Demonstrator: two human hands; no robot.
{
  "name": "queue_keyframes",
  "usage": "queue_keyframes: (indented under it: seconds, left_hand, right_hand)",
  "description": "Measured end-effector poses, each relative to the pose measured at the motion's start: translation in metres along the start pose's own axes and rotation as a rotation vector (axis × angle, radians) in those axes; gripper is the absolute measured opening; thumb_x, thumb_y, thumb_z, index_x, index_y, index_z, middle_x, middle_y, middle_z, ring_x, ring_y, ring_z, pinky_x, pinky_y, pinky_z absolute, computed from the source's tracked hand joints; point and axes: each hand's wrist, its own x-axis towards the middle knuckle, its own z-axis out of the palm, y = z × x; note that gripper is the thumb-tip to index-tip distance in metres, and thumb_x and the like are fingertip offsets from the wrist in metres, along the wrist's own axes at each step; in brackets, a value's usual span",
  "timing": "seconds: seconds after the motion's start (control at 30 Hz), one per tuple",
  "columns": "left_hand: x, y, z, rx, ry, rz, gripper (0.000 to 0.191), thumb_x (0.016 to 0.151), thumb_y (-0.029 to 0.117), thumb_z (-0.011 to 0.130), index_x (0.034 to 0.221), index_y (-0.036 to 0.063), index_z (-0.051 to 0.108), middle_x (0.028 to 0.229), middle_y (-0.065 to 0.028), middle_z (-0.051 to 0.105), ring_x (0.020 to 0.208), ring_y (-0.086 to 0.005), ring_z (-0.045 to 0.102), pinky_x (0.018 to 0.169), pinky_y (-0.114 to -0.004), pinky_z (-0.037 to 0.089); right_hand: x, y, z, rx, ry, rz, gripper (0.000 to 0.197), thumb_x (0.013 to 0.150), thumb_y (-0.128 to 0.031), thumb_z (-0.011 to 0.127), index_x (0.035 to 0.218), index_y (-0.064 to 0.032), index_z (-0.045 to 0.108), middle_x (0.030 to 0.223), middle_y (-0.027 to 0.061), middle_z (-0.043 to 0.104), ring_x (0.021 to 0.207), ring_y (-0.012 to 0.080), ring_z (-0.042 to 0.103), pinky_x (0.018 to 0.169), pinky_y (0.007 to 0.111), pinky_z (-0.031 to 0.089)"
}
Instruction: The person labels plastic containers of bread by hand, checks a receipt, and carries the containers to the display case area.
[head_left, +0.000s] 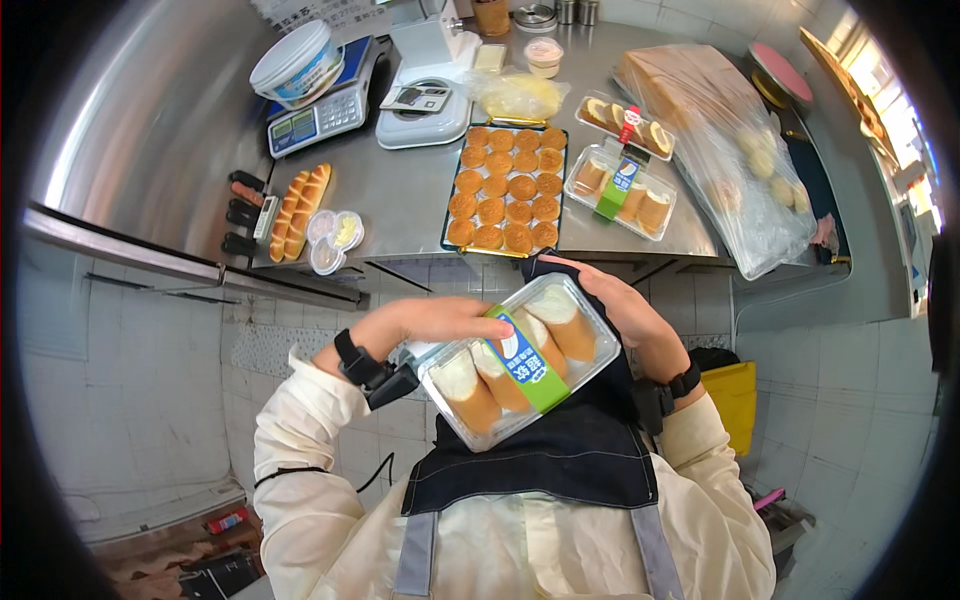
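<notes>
A clear plastic box of cream-topped cake rolls (555, 382) is tilted in front of my dark apron (547, 465). A green and blue printed paper band (525, 360) wraps its middle. My left hand (457, 319) grips the box at its upper left edge, one digit lying across the band; its other fingers are partly hidden. Beside the box's upper right corner is my right hand (622, 300), with a finger stretched toward the counter's front edge. Whether it touches the box or only the apron cannot be told.
On the steel counter (405, 202) lie a tray of round golden pastries (517, 187), two packed cake boxes (652, 206) (626, 124), a braided loaf (296, 217) and small tubs (330, 259). Behind stand scales (322, 112) with a bucket (296, 64). Bagged bread (682, 97) sits right.
</notes>
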Motion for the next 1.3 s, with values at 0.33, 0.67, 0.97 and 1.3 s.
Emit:
queue_keyframes:
  seconds: [0.33,0.67,0.97,1.3]
  left_hand:
    - [0.000,-0.030,0.006,-0.371,0.235,0.122,0.043,0.089,0.034,0.042,0.109,-0.0030,0.052,0.105,-0.0088,0.057,0.097,-0.0131,0.052,0.087,-0.027,0.039]
    - [0.017,-0.016,0.018,-0.596,0.469,0.221,0.045,0.089,0.037,0.040,0.111,-0.0012,0.050,0.105,-0.0079,0.057,0.092,-0.0133,0.055,0.084,-0.026,0.041]
    - [0.035,-0.023,0.016,-1.123,0.688,0.440,0.051,0.087,0.045,0.041,0.117,0.0036,0.045,0.110,-0.0093,0.054,0.098,-0.0176,0.053,0.085,-0.030,0.043]
    - [0.069,0.012,0.036,-1.240,0.753,0.578,0.055,0.089,0.047,0.036,0.123,0.0047,0.038,0.117,-0.0126,0.050,0.104,-0.0235,0.051,0.089,-0.035,0.042]
  right_hand:
    - [-0.026,0.039,0.009,0.293,0.423,-0.225,0.040,0.092,-0.020,0.033,0.122,0.0060,0.039,0.119,0.0143,0.050,0.107,0.0212,0.050,0.095,0.031,0.037]
    - [-0.015,0.018,0.033,-0.443,0.528,-0.651,0.050,0.095,-0.028,0.024,0.132,0.0052,0.023,0.139,0.0124,0.026,0.130,0.0207,0.017,0.106,0.031,0.008]
    - [-0.027,0.027,0.036,-0.616,0.164,-0.484,0.047,0.095,-0.022,0.025,0.134,0.0034,0.020,0.141,0.0165,0.017,0.132,0.0265,0.011,0.105,0.032,0.008]
    - [-0.010,0.041,0.030,-0.071,0.623,-0.625,0.050,0.095,-0.024,0.026,0.135,0.0053,0.015,0.139,0.0122,0.024,0.127,0.0170,0.022,0.104,0.027,0.014]
